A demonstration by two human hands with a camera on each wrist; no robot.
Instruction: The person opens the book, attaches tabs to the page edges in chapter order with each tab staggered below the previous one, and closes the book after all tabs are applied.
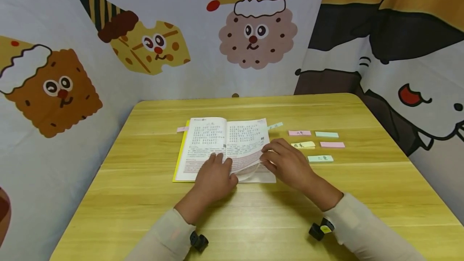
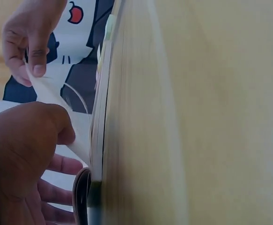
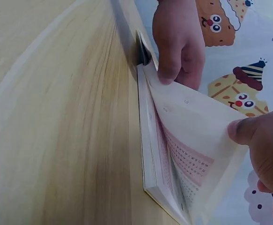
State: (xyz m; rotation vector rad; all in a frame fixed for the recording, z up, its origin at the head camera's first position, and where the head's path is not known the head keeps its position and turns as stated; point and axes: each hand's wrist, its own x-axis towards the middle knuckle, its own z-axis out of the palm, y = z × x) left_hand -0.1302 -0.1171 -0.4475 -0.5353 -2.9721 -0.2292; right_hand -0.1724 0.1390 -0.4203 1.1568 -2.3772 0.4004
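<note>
An open book (image 1: 206,140) with printed text and a yellow cover edge lies on the table. My left hand (image 1: 215,176) rests on its lower middle near the spine, fingers extended over the left page. Between thumb and fingers, my right hand (image 1: 286,162) pinches the outer edge of a right-hand page (image 3: 211,126). That page is lifted and curved, showing pink-banded text on the leaves beneath it. A pink tab (image 1: 182,129) sticks out from the book's left side, and a green tab (image 1: 275,125) with writing from its right.
Right of the book lie several paper strips: a pink strip (image 1: 299,133) with writing, a green strip (image 1: 327,134), a yellow strip (image 1: 303,145) with writing, another pink strip (image 1: 332,144) and a written-on green strip (image 1: 320,159). A cartoon-printed cloth (image 1: 203,79) hangs behind the wooden table (image 1: 127,196).
</note>
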